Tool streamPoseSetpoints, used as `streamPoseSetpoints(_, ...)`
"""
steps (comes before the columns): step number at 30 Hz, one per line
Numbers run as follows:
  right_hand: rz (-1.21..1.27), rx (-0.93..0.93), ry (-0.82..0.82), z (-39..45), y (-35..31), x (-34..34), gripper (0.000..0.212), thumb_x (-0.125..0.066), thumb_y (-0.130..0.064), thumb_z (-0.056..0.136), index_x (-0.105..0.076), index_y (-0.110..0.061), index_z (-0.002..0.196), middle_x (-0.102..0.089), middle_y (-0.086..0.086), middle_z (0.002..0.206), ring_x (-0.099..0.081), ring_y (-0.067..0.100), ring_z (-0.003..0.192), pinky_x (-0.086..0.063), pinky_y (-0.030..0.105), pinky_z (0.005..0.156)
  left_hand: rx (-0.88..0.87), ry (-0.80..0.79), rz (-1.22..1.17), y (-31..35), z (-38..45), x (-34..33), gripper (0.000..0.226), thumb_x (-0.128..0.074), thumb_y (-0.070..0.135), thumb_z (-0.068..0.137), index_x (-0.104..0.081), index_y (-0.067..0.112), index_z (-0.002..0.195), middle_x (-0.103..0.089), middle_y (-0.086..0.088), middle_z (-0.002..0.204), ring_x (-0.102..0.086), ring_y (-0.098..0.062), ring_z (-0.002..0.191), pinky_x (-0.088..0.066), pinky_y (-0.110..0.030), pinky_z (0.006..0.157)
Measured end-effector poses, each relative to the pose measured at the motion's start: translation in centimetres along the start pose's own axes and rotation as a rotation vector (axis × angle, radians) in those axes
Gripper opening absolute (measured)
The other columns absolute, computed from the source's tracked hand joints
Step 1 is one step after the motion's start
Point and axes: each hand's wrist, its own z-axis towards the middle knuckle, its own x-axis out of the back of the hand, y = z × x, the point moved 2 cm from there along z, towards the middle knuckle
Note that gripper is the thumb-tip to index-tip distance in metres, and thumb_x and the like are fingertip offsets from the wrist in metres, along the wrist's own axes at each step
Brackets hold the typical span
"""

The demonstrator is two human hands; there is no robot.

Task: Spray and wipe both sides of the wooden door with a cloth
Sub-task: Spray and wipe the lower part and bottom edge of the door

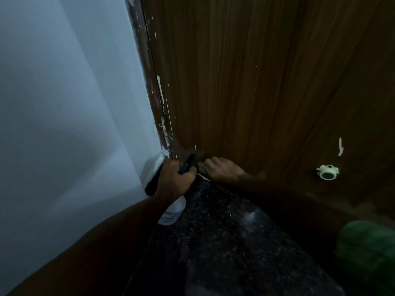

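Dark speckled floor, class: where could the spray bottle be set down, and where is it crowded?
Free: the floor between the spray bottle and the green object. Crowded: the bottom corner of the door, where the left hand holds the bottle and the right hand presses the cloth.

This looks like a room in a home, dimly lit. A dark wooden door with vertical grain fills the far side, meeting a plain pale painted wall on the left. White paint splashes run down the door's edge by the frame. The floor is dark speckled stone. A small round pale doorstop sits low on the right, near a green object, too blurred to identify.
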Motion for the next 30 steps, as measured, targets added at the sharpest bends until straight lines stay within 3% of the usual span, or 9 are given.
streamPoseSetpoints(2,0.016,-0.1,0.059,2.1,-0.1,1.0,0.018,-0.058,-0.024,0.099,-0.069,-0.011,0.105,-0.058,0.007,0.087,-0.056,0.023,0.07,-0.045,0.035,0.056,0.007,0.023,0.006,-0.1,0.2,0.2,0.052,-0.074,0.013,0.091,-0.042,0.018,0.05,-0.042,0.006,0.046,-0.046,-0.004,0.04,-0.029,-0.016,0.043)
streamPoseSetpoints(5,0.02,-0.32,0.196,4.2,1.4,4.1,0.054,-0.04,-0.031,0.091,-0.053,-0.007,0.138,-0.056,0.012,0.106,-0.053,0.028,0.086,-0.043,0.04,0.072,0.053,0.05,-0.008,-0.7,0.6,0.6,0.053,-0.072,0.02,0.091,-0.038,0.015,0.05,-0.039,0.004,0.044,-0.042,-0.008,0.039,-0.028,-0.02,0.044)
streamPoseSetpoints(8,-0.104,-0.191,0.22,4.7,2.1,3.4,0.05,-0.05,-0.025,0.092,-0.055,-0.007,0.139,-0.058,0.014,0.11,-0.056,0.03,0.088,-0.044,0.041,0.073,0.095,0.062,-0.034,-1.3,0.7,1.2,0.051,-0.073,0.022,0.091,-0.041,0.014,0.052,-0.04,0.004,0.046,-0.039,-0.007,0.04,-0.032,-0.028,0.047)
streamPoseSetpoints(12,-0.171,0.068,-0.021,3.9,-1.4,-1.7,0.03,-0.057,-0.03,0.092,-0.073,-0.024,0.116,-0.062,0.001,0.094,-0.06,0.019,0.077,-0.04,0.036,0.073,0.198,0.065,-0.091,-1.5,1.0,1.6,0.042,-0.072,0.022,0.092,-0.047,0.017,0.057,-0.05,0.004,0.055,-0.051,-0.02,0.054,-0.038,-0.03,0.062)
streamPoseSetpoints(14,-0.092,-0.066,-0.03,4.6,-2.0,-0.7,0.026,-0.057,-0.03,0.091,-0.074,-0.022,0.11,-0.062,0.002,0.095,-0.059,0.021,0.08,-0.038,0.037,0.074,0.231,0.064,-0.092,-1.5,1.0,1.8,0.035,-0.071,0.027,0.091,-0.051,0.017,0.064,-0.058,-0.001,0.065,-0.061,-0.029,0.067,-0.046,-0.035,0.067)
streamPoseSetpoints(18,0.02,-0.464,0.182,7.3,-0.7,3.0,0.055,-0.064,-0.033,0.086,-0.055,-0.014,0.137,-0.054,0.009,0.113,-0.051,0.028,0.096,-0.037,0.043,0.081,0.261,0.078,-0.086,-1.8,0.9,1.9,0.03,-0.071,0.03,0.089,-0.054,0.018,0.067,-0.067,-0.009,0.076,-0.071,-0.034,0.081,-0.058,-0.041,0.077)
streamPoseSetpoints(23,-0.098,-0.025,-0.09,7.5,-2.1,-0.6,0.037,-0.048,-0.024,0.098,-0.061,-0.019,0.132,-0.058,0.009,0.117,-0.059,0.025,0.099,-0.044,0.042,0.088,0.316,0.08,-0.091,-2.4,0.9,2.2,0.055,-0.055,0.061,0.066,-0.07,0.011,0.083,-0.074,-0.011,0.086,-0.073,-0.036,0.085,-0.062,-0.049,0.083)
streamPoseSetpoints(26,-0.108,-0.123,-0.063,8.6,-2.6,-0.5,0.026,-0.054,-0.03,0.094,-0.07,-0.023,0.113,-0.061,0.004,0.103,-0.058,0.022,0.09,-0.037,0.04,0.082,0.343,0.109,-0.062,-3.1,0.9,2.0,0.07,-0.048,0.068,0.064,-0.074,0.01,0.093,-0.076,-0.013,0.093,-0.073,-0.035,0.091,-0.061,-0.048,0.087)
streamPoseSetpoints(30,-0.037,-0.364,0.128,11.1,-0.9,1.6,0.059,-0.066,-0.044,0.085,-0.053,-0.015,0.135,-0.051,0.009,0.116,-0.049,0.027,0.099,-0.039,0.043,0.083,0.401,0.086,-0.057,-3.3,0.8,1.8,0.051,-0.056,0.057,0.074,-0.074,0.012,0.089,-0.076,-0.011,0.091,-0.072,-0.034,0.091,-0.061,-0.044,0.086)
